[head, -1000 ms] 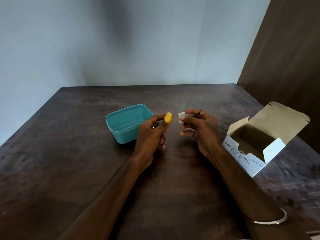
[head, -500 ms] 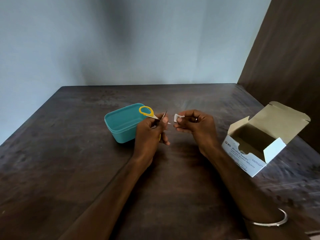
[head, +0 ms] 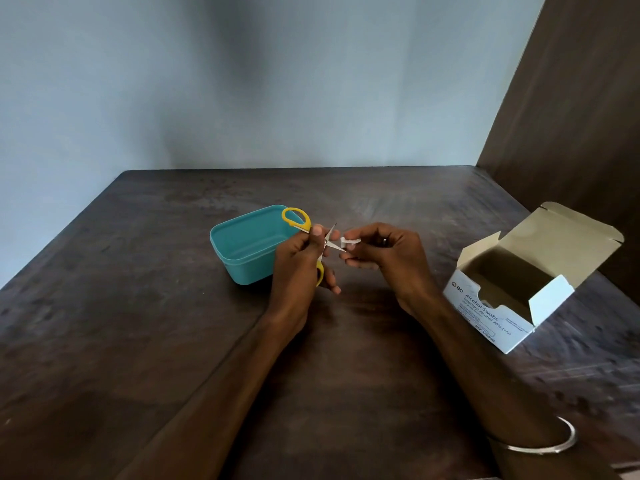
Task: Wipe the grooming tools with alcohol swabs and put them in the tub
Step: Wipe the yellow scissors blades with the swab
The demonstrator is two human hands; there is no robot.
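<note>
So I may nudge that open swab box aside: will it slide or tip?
The swab box looks like thin cardboard and seems largely empty, so it is probably light and slides easily on the table. Its raised lid might make it tip backward if pushed high.

There is one pair of scissors (head: pixel 304 233) with two yellow finger loops and two thin blades spread apart. One small white swab (head: pixel 348 242) shows beside the blades. One teal tub (head: pixel 242 258) stands on the one dark worktop (head: pixel 138 323). One open cardboard box (head: pixel 519 289) of alcohol swabs stands to the right. Two hands are in view, the left hand (head: pixel 298 268) and the right hand (head: pixel 391 258), and one metal bangle (head: pixel 550 445) circles the right forearm.
</note>
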